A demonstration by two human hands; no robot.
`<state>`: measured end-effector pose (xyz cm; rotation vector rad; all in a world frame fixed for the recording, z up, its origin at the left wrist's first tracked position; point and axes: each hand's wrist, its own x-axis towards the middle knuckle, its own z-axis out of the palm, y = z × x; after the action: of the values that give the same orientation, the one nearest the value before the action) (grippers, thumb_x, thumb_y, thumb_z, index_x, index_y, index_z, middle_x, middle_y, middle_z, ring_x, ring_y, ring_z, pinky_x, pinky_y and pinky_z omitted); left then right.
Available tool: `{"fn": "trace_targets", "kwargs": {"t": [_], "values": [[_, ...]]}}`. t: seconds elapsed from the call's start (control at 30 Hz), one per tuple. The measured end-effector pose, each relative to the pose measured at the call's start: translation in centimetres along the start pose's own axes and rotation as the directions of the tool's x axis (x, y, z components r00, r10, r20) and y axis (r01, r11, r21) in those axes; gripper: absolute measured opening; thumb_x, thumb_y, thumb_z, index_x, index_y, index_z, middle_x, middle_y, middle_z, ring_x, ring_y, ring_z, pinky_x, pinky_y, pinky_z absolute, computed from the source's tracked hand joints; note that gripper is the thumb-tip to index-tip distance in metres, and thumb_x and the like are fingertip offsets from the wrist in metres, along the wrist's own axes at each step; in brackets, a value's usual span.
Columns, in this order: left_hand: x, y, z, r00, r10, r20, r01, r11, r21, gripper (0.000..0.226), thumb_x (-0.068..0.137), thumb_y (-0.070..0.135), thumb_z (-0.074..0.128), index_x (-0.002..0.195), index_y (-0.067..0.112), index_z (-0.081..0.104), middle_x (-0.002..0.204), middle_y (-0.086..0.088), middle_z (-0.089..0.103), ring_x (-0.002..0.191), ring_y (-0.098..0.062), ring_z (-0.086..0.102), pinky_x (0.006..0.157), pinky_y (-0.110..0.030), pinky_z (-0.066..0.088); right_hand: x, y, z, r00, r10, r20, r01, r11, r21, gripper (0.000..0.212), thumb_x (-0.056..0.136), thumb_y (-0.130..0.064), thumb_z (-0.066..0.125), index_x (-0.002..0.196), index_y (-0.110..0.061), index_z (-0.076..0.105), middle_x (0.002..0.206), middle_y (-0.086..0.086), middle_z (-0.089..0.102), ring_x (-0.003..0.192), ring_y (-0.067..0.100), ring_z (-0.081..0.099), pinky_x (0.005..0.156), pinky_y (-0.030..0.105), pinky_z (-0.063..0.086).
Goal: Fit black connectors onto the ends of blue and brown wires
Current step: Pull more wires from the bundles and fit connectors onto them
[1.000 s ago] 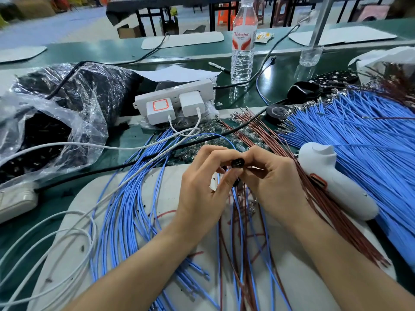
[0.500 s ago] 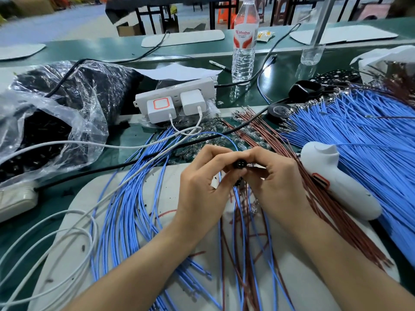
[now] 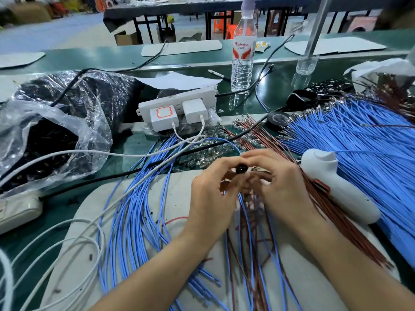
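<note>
Black connector between fingertips; blue wires and brown wires below fingers; white tool right.

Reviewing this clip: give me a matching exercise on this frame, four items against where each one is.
Items: 1 black connector; 2 water bottle; 3 white handheld tool; 4 clear plastic bag.
Places: a far left of the bench; b pinched between left hand and right hand; c standing upright at the back; d lying right of the hands.
Pairs: 1-b, 2-c, 3-d, 4-a.
</note>
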<state>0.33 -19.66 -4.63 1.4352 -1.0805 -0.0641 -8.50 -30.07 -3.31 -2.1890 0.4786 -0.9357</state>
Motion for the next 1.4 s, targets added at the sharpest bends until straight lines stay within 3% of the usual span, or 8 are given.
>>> {"fn": "trace_targets", "kwargs": {"t": [0.13, 0.23, 0.43, 0.7, 0.93, 1.13, 1.3, 1.4], "values": [[-0.1, -0.4, 0.2, 0.995, -0.024, 0.100, 0.021, 0.999, 0.031, 0.025, 0.083, 0.012, 0.065, 0.103, 0.027, 0.067, 0.091, 0.012, 0.070, 0.078, -0.008, 0.068, 0.072, -0.032, 0.057, 2.2, -1.5, -1.5, 0.975, 0.187, -0.117, -0.174, 0.978, 0.119, 0.052, 0.079, 0.017, 0.050, 0.102, -0.026, 0.068, 0.093, 0.000, 0.071, 0.086, 0.008, 0.067, 0.086, 0.026, 0.053], [0.0, -0.7, 0.3, 0.989, 0.015, 0.150, -0.025, 0.998, 0.064, 0.022, 0.084, 0.008, 0.063, 0.105, 0.013, 0.070, 0.092, 0.010, 0.068, 0.077, -0.001, 0.064, 0.070, -0.015, 0.052, 5.1, -2.9, -1.2, 0.978, 0.184, 0.102, -0.182, 0.983, -0.026, 0.032, 0.082, 0.007, 0.058, 0.087, -0.020, 0.075, 0.078, 0.001, 0.073, 0.076, 0.016, 0.069, 0.080, 0.029, 0.055], [0.1, -0.6, 0.0, 0.983, -0.033, 0.182, 0.033, 0.999, 0.005, 0.021, 0.087, 0.008, 0.060, 0.106, 0.006, 0.068, 0.092, -0.001, 0.066, 0.074, -0.016, 0.065, 0.068, -0.030, 0.055, 11.3, -3.1, 3.3, 0.808, 0.154, 0.569, 0.178, 0.857, -0.484, 0.018, 0.084, -0.011, 0.067, 0.099, -0.015, 0.075, 0.095, 0.003, 0.073, 0.090, 0.017, 0.065, 0.074, 0.021, 0.046], [0.2, -0.7, -0.2, 0.982, -0.079, 0.172, 0.079, 0.997, 0.005, 0.019, 0.087, 0.009, 0.060, 0.103, 0.007, 0.068, 0.089, -0.004, 0.068, 0.073, -0.022, 0.066, 0.070, -0.041, 0.055, 12.1, -2.7, 5.6, 0.708, 0.134, 0.693, 0.386, 0.749, -0.538, 0.012, 0.078, -0.019, 0.076, 0.089, -0.014, 0.073, 0.081, 0.001, 0.067, 0.076, 0.017, 0.058, 0.066, 0.025, 0.042], [0.2, -0.5, -0.3, 0.972, -0.157, 0.173, 0.165, 0.986, -0.032, 0.017, 0.088, 0.001, 0.064, 0.104, 0.007, 0.066, 0.086, -0.001, 0.066, 0.076, -0.022, 0.068, 0.069, -0.030, 0.056, 11.2, -3.0, 2.0, 0.889, 0.042, 0.455, 0.160, 0.904, -0.397, 0.011, 0.078, -0.001, 0.064, 0.081, -0.011, 0.059, 0.075, 0.003, 0.061, 0.072, 0.018, 0.056, 0.063, 0.019, 0.044], [0.1, -0.4, -0.3, 0.962, -0.215, 0.167, 0.243, 0.955, -0.171, 0.022, 0.089, -0.006, 0.060, 0.103, 0.010, 0.066, 0.088, -0.007, 0.069, 0.080, -0.018, 0.069, 0.051, -0.006, 0.044, 5.8, -3.9, -2.1, 0.998, 0.007, 0.068, -0.015, 0.993, 0.119, 0.014, 0.079, -0.005, 0.074, 0.084, -0.012, 0.062, 0.069, 0.005, 0.069, 0.058, 0.013, 0.063, 0.061, 0.019, 0.052], [0.2, -0.6, -0.4, 0.973, -0.157, 0.168, 0.180, 0.975, -0.128, 0.025, 0.086, -0.006, 0.064, 0.107, 0.006, 0.067, 0.097, -0.007, 0.071, 0.089, -0.018, 0.069, 0.083, -0.039, 0.057, 0.4, -1.6, -2.6, 0.982, 0.185, -0.030, -0.158, 0.903, 0.399, 0.019, 0.077, 0.003, 0.072, 0.084, -0.015, 0.069, 0.080, 0.004, 0.072, 0.066, 0.008, 0.066, 0.071, 0.017, 0.054], [0.1, -0.5, -0.4, 0.982, -0.127, 0.143, 0.143, 0.984, -0.110, 0.024, 0.086, 0.004, 0.062, 0.108, 0.011, 0.066, 0.097, -0.001, 0.071, 0.089, -0.014, 0.069, 0.083, -0.039, 0.057, -1.2, -1.0, -1.7, 0.974, 0.226, -0.028, -0.191, 0.877, 0.441, 0.027, 0.079, 0.003, 0.069, 0.086, -0.023, 0.071, 0.083, -0.001, 0.074, 0.074, 0.013, 0.071, 0.077, 0.023, 0.056]]}}
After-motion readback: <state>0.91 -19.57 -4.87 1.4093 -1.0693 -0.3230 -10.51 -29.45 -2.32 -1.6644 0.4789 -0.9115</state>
